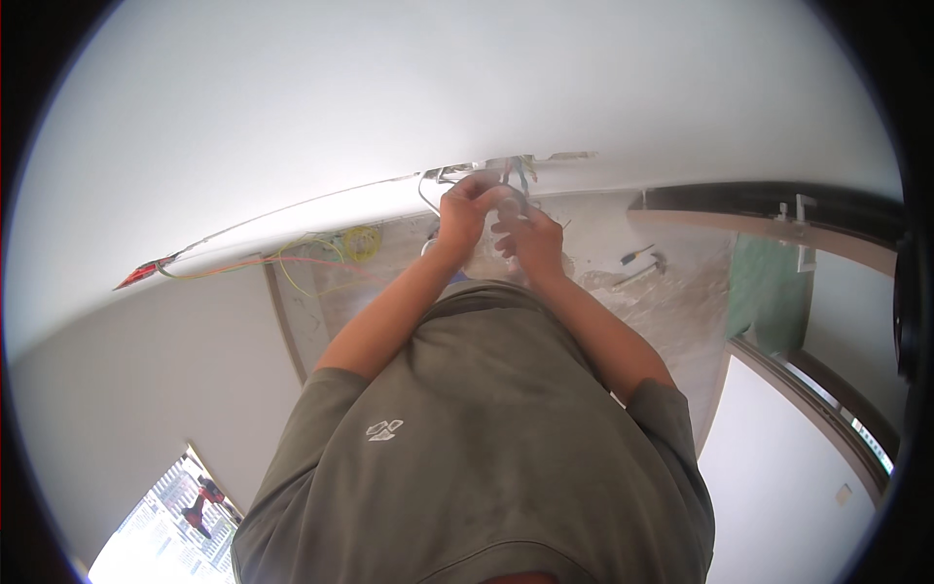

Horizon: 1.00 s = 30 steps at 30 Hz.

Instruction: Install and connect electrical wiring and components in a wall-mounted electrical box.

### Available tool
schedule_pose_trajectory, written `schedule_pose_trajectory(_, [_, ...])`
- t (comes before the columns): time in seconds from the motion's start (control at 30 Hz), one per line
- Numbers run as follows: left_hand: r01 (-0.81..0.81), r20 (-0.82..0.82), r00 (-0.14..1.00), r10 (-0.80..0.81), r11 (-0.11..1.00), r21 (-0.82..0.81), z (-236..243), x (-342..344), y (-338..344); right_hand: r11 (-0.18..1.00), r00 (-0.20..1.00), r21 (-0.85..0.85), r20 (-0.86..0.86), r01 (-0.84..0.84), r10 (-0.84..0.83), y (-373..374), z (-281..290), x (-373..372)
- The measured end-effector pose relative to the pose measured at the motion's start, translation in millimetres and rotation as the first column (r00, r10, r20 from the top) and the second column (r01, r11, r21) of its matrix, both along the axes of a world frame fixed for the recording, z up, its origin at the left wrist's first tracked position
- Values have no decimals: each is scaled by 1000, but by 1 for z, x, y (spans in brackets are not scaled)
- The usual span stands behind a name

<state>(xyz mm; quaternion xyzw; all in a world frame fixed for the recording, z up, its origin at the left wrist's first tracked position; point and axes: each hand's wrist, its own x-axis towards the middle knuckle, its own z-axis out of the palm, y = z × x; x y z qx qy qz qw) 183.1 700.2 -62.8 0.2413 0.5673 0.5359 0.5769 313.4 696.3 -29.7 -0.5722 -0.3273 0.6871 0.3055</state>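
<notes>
Wires (523,175) sit at white panel (486,88) edge, likely for reach | our left hand (465,212) bunches, right hand (535,243) curls beside; blurred, we can't tell either's pinch.

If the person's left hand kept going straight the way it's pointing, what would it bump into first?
Probably the coloured wires, just up and to the right of the left hand in the picture. Depth is unclear from this single view, so it may already be touching them.
</notes>
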Motion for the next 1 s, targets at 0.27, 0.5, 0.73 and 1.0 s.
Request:
schedule_pose_trajectory(0.27, [-7, -146, 989, -29, 970, -242, 15, 10, -4, 980, 981, 134, 150, -145, 125, 14, -30, -20])
schedule_pose_trajectory(0.5, [79, 18, 997, -77, 968, -237, 17, 5, -8, 918, 918, 47, 66, -394, 391, 31, 4, 9])
schedule_pose_trajectory(0.73, [-43, -380, 925, 13, 997, -71, -1, 5, -8, 888, 860, 199, 404, -414, 311, 25, 19, 39])
schedule_pose_trajectory(1.0, [-82, -426, 900, 96, 995, 52, -3, 10, -9, 481, 593, 563, 798, -672, -107, 29, -9, 31])
